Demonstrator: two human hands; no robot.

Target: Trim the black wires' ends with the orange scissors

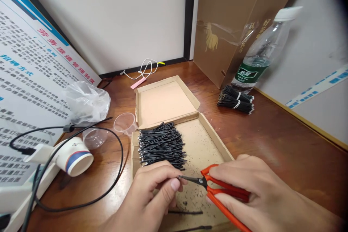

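My left hand (pixel 159 192) is closed in a pinch over the near part of the cardboard box (pixel 217 141); what its fingertips hold is too small to make out. My right hand (pixel 252 185) grips red-handled scissors (pixel 227 208), whose dark tips meet the left fingertips. Inside the box, on the left, lies a pile of short black wires (pixel 161 145) with bare silvery ends. Small dark scraps are scattered over the box floor. Two black strands (pixel 187 212) lie at the near end, partly hidden by my left hand.
Two banded wire bundles (pixel 236 99) lie by a water bottle (pixel 252 61) and a brown carton (pixel 217 25). On the left are a paper cup (pixel 77 157), clear plastic cups (pixel 125 123), a plastic bag (pixel 88 101) and a looped black cable (pixel 121 152).
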